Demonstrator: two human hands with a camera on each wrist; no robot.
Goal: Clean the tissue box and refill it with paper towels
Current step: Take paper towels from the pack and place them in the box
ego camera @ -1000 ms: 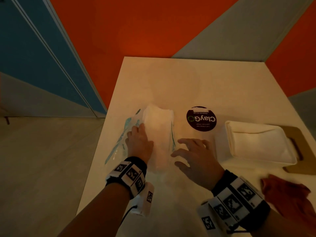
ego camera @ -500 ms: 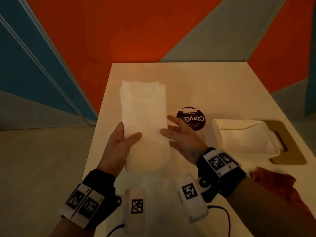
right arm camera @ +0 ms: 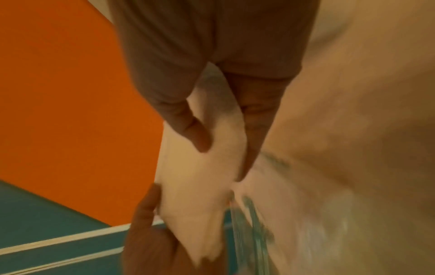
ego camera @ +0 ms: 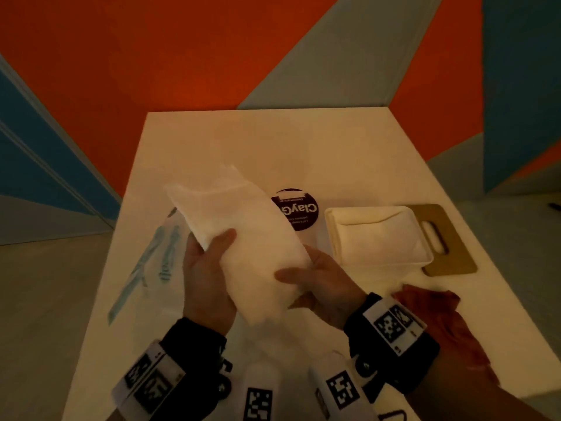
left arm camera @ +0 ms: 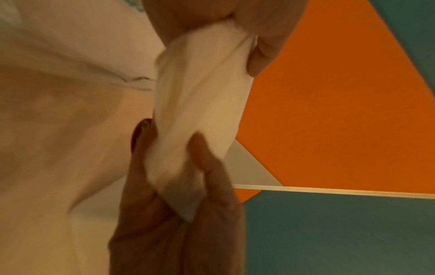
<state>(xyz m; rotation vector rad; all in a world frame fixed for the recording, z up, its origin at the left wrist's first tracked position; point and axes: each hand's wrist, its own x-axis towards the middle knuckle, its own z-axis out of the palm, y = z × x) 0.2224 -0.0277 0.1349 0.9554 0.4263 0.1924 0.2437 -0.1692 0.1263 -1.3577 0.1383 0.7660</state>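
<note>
A thick white stack of paper towels is held above the table, tilted with its far end up and to the left. My left hand grips its left edge, thumb on top; the left wrist view shows the stack of paper towels pinched between thumb and fingers. My right hand holds the near right end, thumb on top, and the paper towels sit between its thumb and fingers. The white tissue box stands open to the right, with white sheets inside.
A clear plastic wrapper with teal print lies flat at the table's left edge. A dark round ClayGo sticker sits mid-table. A brown lid with a slot lies right of the box. A red cloth lies at the near right.
The stack has been lifted out of its wrapper, raised, then tilted and carried rightwards. My right hand went from hovering open to holding its near end.
</note>
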